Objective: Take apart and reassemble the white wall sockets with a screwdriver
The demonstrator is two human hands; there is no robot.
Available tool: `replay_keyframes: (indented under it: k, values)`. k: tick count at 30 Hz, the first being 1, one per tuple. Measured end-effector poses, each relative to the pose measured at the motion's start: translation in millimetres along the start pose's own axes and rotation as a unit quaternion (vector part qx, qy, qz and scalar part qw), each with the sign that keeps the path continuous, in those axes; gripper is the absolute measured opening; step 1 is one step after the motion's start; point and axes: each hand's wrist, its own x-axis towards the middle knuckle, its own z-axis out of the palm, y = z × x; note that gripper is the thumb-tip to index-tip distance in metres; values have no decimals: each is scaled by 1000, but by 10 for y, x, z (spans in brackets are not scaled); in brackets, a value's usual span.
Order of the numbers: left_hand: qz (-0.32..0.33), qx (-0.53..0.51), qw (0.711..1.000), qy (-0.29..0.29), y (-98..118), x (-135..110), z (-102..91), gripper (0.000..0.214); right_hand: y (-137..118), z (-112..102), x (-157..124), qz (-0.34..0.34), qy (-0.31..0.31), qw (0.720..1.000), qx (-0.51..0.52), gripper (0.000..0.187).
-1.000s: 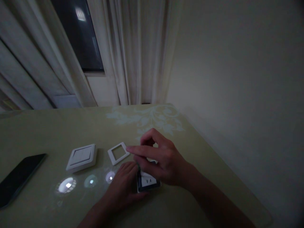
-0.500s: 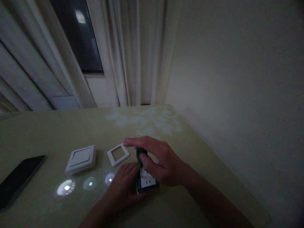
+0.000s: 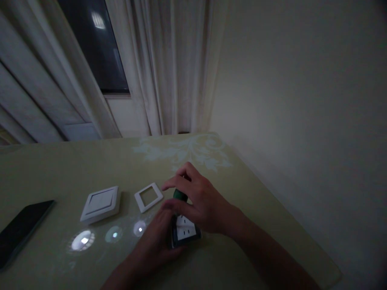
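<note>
A wall socket (image 3: 185,229) with a white slotted face and a dark surround rests on the table. My left hand (image 3: 159,235) grips its left side, fingers along the far edge and thumb at the near edge. Over the socket's far part stands a screwdriver with a green handle (image 3: 180,195); its shaft and tip are hidden. My right hand (image 3: 198,199) is closed about the handle, thumb on the near side and fingers bent over the far side. A white square frame (image 3: 155,204) lies flat just beyond my left hand.
To the left sits a white wall switch (image 3: 101,202) with a wide rocker. A dark phone (image 3: 22,229) lies at the far left of the table (image 3: 90,165). Curtains (image 3: 160,72) hang behind, and a pale wall (image 3: 290,112) runs along the right side.
My right hand's fingers have curled from stretched out to bent, and its thumb has shifted lower on the screwdriver handle. My left hand keeps holding the socket. The view has shifted slightly.
</note>
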Motion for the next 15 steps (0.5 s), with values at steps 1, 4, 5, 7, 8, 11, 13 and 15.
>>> replay_keyframes:
  k: [1,4,5,7,8,11,13,15]
  values:
    - [-4,-13,1000,5,-2,-1,5,69,-8,-10,0,-2,-4,1000,7,31]
    - [-9,-33,999,21,-24,-5,24,77,-45,-60,-13,4,-26,999,39,38]
    - [-8,-39,999,21,-34,-9,30,81,-59,-78,-19,8,-29,999,45,41]
    - [-9,-61,998,17,-50,-18,40,87,-83,-110,-29,8,-28,998,54,46]
    - [-9,-75,997,14,-56,-23,44,91,-93,-120,-31,4,-30,998,60,47]
    - [-6,-91,995,26,-60,-36,48,94,-109,-124,-27,-23,-47,995,81,51]
    - [-7,-83,996,32,-56,-43,49,89,-110,-101,-19,-39,-56,994,86,48]
    - [-18,-75,997,26,-53,-46,54,81,-103,-66,-12,-41,-57,993,90,43]
